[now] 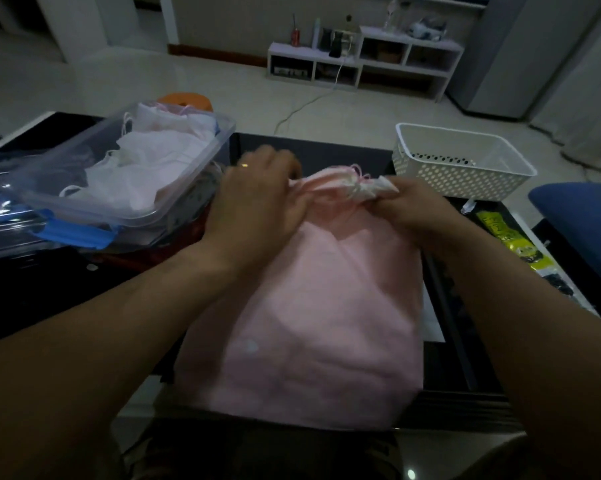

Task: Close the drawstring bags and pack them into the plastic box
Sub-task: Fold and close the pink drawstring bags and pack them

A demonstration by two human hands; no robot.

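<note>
Lying flat before me on the dark surface [50,289], the pink drawstring bag [313,306] points its gathered neck away from me. My right hand [420,206] is clenched round the bunched pale mouth, knuckles up. My left hand [257,199] grasps the fabric just beside it, fingers [281,166] curled over the neck. Both forearms reach forward. The clear plastic box [188,181], holding pale bags [146,161], sits left, and a white perforated basket [465,168] sits right.

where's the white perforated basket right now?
Head view, right side: the white basket sits at the far right of the dark table, just beyond the right hand and to the right of the pink bag and its gathered neck.
</note>
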